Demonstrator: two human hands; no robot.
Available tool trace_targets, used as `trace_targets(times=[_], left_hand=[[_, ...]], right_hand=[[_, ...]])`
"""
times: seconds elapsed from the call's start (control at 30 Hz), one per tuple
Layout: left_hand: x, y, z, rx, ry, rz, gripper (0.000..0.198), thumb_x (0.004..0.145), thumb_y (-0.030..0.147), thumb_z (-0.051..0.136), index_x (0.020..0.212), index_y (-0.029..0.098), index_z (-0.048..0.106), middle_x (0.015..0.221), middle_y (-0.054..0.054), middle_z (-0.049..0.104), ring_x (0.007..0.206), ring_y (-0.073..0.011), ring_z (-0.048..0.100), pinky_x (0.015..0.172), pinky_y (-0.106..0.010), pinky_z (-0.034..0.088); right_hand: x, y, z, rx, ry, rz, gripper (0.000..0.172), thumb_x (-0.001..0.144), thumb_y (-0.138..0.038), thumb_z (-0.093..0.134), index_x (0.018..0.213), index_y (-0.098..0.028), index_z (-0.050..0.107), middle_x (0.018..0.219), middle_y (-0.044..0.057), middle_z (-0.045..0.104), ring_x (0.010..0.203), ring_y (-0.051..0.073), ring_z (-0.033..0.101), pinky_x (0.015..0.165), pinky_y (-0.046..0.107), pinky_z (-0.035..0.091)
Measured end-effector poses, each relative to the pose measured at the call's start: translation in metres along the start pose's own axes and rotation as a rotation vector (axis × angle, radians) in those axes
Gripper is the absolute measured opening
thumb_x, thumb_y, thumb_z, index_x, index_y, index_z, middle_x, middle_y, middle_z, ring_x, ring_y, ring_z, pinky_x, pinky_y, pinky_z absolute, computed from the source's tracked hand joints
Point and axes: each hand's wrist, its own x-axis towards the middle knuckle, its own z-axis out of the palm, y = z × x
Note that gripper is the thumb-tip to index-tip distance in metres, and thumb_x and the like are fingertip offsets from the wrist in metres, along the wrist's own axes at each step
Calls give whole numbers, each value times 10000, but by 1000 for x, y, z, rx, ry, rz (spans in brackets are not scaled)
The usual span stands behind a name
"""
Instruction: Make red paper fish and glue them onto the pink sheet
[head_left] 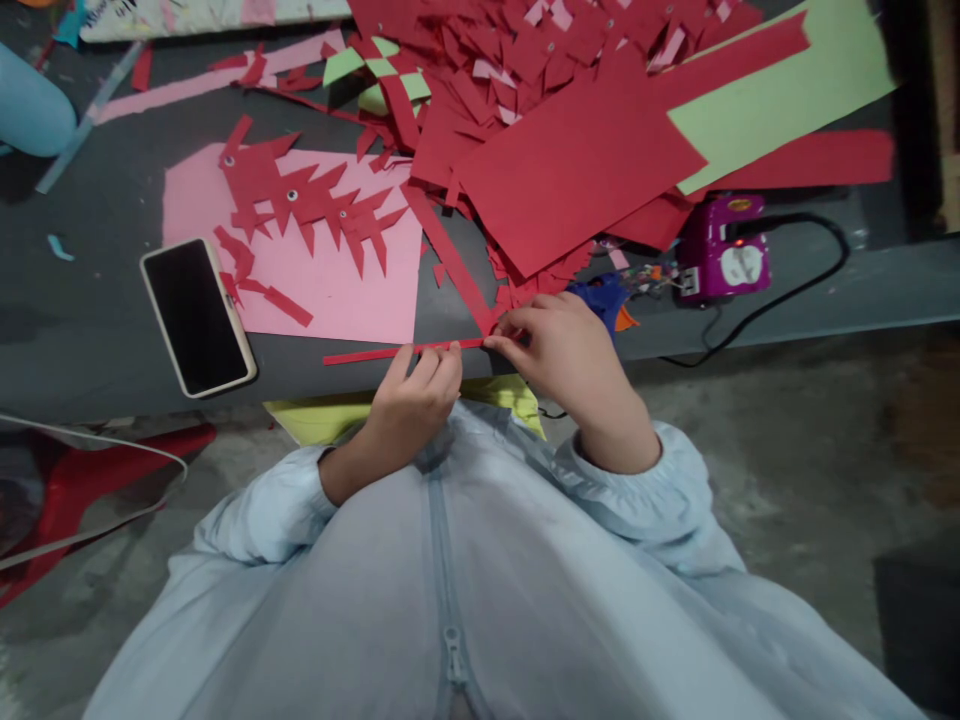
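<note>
A narrow red paper strip (360,357) lies along the table's near edge. My left hand (418,392) rests on its middle, fingers bent and pressed to it. At the strip's right end my right hand (574,360) pinches the paper between thumb and fingers. A wider red strip (454,258) slants up and left from those fingertips; whether the two are one folded piece I cannot tell. Just beyond my left hand, spiky red paper cutouts with small eyes (292,195) lie on a pink sheet (345,310).
A phone (199,318) lies at the left, overlapping the pink sheet. Red sheets (577,170), a green sheet (795,110) and many red scraps are heaped at the back. Right of my right hand are blue-handled scissors (602,294) and a purple device (724,250) with a black cable (814,222).
</note>
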Motion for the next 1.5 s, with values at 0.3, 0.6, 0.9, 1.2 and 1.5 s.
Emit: trace_targets(times=[0.3, 0.6, 0.9, 1.2, 1.5], left_hand=[[3, 1, 5, 1, 46, -4, 469, 1015, 270, 382, 1445, 109, 480, 1002, -82, 682, 956, -213, 625, 1120, -445, 451], [10, 2, 3, -24, 57, -1, 434, 1008, 263, 402, 1414, 159, 513, 948, -52, 673, 848, -190, 605, 1109, -467, 473], [13, 3, 1, -8, 26, 19, 438, 1001, 267, 429, 1417, 154, 502, 954, -53, 665, 843, -193, 607, 1130, -513, 460], [11, 3, 3, -17, 42, 14, 449, 995, 273, 451, 1427, 152, 483, 967, -58, 659, 862, -190, 608, 1126, -523, 457], [11, 4, 6, 75, 103, 36, 438, 997, 274, 442, 1408, 136, 509, 920, -40, 654, 814, -180, 606, 1108, -480, 486]], right_hand=[[3, -4, 2, -7, -21, 37, 230, 899, -308, 594, 807, -156, 739, 809, 114, 680, 805, 256, 550, 763, 361, 363], [1, 0, 4, -103, -9, 86, 269, 904, -351, 609, 790, -146, 742, 821, 138, 698, 808, 277, 562, 742, 383, 377], [-1, -3, 1, -147, -40, 76, 240, 905, -308, 615, 843, -117, 745, 883, 168, 706, 845, 295, 571, 733, 385, 381], [-1, 7, -8, -63, -63, 94, 233, 931, -256, 555, 847, -121, 725, 845, 153, 707, 812, 258, 589, 720, 353, 361], [-7, 14, -9, -4, -11, 34, 237, 902, -304, 569, 789, -165, 722, 800, 108, 700, 751, 239, 559, 704, 349, 353]])
